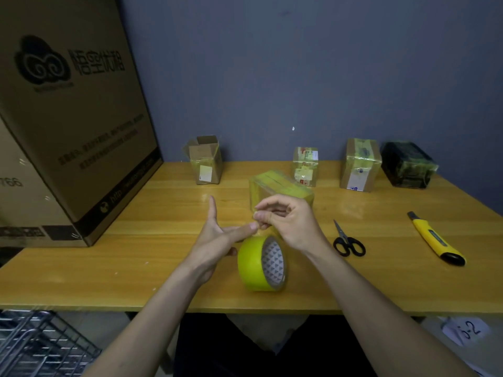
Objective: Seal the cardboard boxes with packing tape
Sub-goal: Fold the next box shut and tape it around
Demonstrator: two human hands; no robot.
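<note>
A roll of yellow packing tape [253, 263] stands on edge on the wooden table [163, 268], just below my hands. My left hand [215, 240] is spread, thumb up, its index finger reaching right to my right hand; its lower fingers sit behind the roll. My right hand [288, 221] hovers above the roll with curled fingers that pinch what looks like the tape's loose end, at my left fingertip. Directly behind my hands lies a small box wrapped in yellow tape [280, 185]. A small cardboard box with open top flaps [205, 163] stands at the back left.
Three more taped boxes line the back right: a small one [306, 165], a brown one [359, 164] and a black one [408, 164]. Black scissors [348, 240] and a yellow utility knife [435, 239] lie to the right. A huge carton [73, 118] fills the left; a wire basket [40, 344] sits below.
</note>
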